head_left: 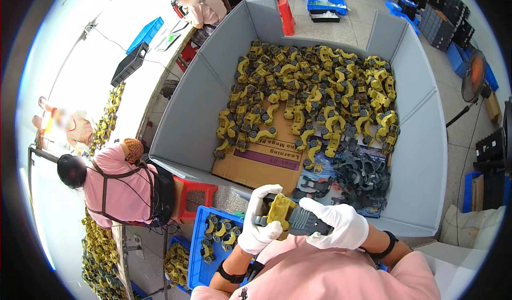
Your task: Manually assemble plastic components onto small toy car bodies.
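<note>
Both my hands wear white gloves and meet in front of my chest. My left hand [257, 228] is closed around a yellow toy vehicle part [279, 210] with grey wheels. Fingers and thumb of my right hand [341, 226] grip a dark grey ribbed plastic piece [308, 222], which touches the yellow part's right side. Whether the two are joined I cannot tell. Just beyond my hands stands a large grey bin [421, 134]. Inside it lie a heap of yellow toy vehicles [298, 81] and, nearer on the right, a pile of dark grey plastic parts [362, 174].
A blue crate [196, 262] with several yellow toy vehicles sits at my left. Past it, a person in pink [122, 185] sits by a red stool [194, 199] at a long white table [120, 113]. Along the right stand a fan [473, 78] and dark crates [437, 28].
</note>
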Available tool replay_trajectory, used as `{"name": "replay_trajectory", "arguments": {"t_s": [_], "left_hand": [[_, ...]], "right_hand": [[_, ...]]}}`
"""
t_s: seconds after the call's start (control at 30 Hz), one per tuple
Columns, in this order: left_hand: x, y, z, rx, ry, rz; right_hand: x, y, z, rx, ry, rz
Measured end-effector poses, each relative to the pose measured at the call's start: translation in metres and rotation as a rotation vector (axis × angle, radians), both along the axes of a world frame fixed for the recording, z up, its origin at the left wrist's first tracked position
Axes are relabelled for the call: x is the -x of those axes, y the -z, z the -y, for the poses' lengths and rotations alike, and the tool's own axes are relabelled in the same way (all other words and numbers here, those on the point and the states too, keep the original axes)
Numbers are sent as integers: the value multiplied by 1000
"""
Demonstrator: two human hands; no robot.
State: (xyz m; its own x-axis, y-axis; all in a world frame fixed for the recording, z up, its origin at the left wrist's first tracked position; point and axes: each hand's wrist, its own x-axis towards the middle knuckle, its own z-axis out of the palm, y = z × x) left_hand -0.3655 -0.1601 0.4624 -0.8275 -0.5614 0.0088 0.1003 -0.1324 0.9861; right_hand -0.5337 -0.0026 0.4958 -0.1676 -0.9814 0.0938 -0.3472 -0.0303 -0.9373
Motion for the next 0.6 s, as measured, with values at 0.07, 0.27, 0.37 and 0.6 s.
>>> {"name": "replay_trajectory", "arguments": {"t_s": [0.07,0.27,0.37,0.6], "left_hand": [[1,1,1,-115,73,17],[-4,10,-10,-180,1,-36],[-6,7,-6,-177,59,-14],[-6,5,-9,-74,-13,5]], "right_hand": [[-1,-2,0,-34,-8,10],[-5,-9,-3,-49,0,17],[-5,-2,-5,-17,-11,41],[-3,4,2,-91,-23,124]]}}
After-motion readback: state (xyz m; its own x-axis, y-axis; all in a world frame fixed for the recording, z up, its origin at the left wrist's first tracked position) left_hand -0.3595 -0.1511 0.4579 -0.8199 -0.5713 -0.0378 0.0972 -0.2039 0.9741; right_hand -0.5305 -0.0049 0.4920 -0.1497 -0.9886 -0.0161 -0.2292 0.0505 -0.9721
